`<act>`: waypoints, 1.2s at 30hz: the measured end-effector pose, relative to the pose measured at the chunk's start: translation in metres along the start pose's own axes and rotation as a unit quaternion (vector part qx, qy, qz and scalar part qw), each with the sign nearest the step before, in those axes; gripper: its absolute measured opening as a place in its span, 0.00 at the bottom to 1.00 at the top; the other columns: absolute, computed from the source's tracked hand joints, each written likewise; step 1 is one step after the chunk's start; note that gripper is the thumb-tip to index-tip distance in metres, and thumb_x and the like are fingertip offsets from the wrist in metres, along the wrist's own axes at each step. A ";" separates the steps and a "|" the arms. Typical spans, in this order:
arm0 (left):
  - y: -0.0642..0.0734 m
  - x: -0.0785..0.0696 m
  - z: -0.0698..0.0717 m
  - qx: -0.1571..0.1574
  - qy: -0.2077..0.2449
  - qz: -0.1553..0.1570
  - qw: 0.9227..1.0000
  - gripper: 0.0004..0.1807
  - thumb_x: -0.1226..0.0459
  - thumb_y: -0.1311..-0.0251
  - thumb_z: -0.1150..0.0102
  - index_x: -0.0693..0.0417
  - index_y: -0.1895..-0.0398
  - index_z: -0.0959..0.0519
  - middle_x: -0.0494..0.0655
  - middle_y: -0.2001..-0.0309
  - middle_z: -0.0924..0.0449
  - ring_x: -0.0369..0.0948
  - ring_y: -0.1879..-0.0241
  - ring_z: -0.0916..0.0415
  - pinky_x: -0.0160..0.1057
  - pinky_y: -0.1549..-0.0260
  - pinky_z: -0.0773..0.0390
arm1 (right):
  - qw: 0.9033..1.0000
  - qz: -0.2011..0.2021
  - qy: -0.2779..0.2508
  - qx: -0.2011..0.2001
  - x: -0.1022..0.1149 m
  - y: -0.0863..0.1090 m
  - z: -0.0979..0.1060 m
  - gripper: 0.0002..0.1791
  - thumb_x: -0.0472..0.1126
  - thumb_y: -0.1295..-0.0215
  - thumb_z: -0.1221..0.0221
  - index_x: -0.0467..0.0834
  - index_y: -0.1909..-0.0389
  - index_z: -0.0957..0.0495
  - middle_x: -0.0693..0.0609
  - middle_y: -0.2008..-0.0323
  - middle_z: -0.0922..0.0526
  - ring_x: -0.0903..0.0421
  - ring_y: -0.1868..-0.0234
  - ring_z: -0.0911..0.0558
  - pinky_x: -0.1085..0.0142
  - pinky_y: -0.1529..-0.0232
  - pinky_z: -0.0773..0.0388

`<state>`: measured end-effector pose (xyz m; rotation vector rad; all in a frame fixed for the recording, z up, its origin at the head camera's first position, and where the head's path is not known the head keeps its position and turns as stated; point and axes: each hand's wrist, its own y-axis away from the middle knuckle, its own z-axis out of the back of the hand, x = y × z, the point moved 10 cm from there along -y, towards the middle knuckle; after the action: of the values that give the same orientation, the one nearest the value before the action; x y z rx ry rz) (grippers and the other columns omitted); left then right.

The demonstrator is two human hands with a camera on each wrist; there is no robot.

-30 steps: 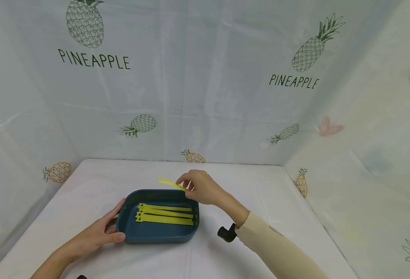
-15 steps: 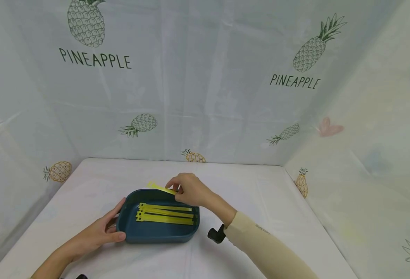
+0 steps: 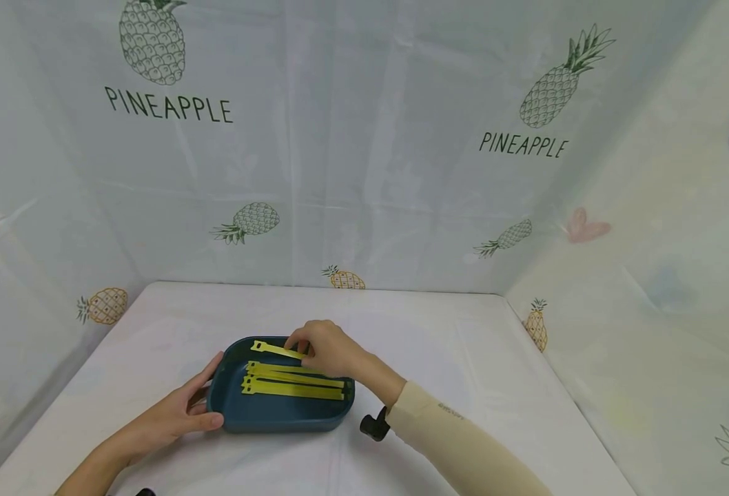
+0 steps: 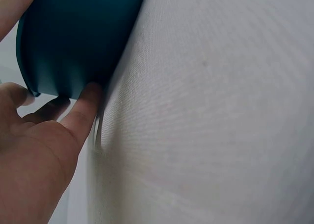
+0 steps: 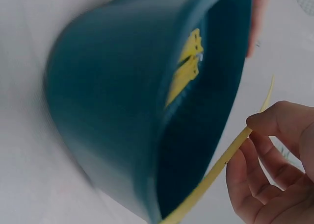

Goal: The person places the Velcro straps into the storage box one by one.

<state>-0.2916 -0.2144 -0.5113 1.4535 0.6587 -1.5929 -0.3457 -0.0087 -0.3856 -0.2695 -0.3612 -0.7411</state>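
Observation:
A dark teal oblong bin (image 3: 278,423) stands on the white-covered table. Several yellow hook-and-loop cable ties (image 3: 293,390) lie side by side on its floor, their slotted heads to the left. My left hand (image 3: 169,417) holds the bin's left end, thumb at the near corner and fingers along the side; the left wrist view shows fingertips touching the bin wall (image 4: 73,47). My right hand (image 3: 330,351) pinches one yellow cable tie (image 3: 268,348) between thumb and fingers over the bin's far side. In the right wrist view this tie (image 5: 213,172) slants across the bin's opening.
The tabletop (image 3: 439,427) is covered in white cloth. Behind it hangs a pale curtain (image 3: 352,172) printed with pineapples, with more sheeting at both sides. A black wrist-worn camera (image 3: 374,424) sits below the right sleeve.
My right hand has moved left and down with the cable tie, from above the bin's far right rim to inside its far edge. The left hand and bin stay put.

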 end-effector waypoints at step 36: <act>0.002 0.005 0.001 -0.006 -0.011 0.014 1.000 0.58 0.59 0.25 0.35 0.29 0.12 0.70 0.71 0.17 0.57 0.59 0.25 0.33 0.30 0.44 0.23 | 0.999 -0.013 0.017 0.026 -0.012 -0.009 -0.051 0.18 0.30 0.32 0.32 0.46 0.44 0.12 0.53 0.56 0.13 0.66 0.62 0.22 0.76 0.58 0.24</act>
<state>-0.2901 -0.2175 -0.5151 1.4287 0.6329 -1.5782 -0.3489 -0.0260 -0.4360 -0.2039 -0.3516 -0.7602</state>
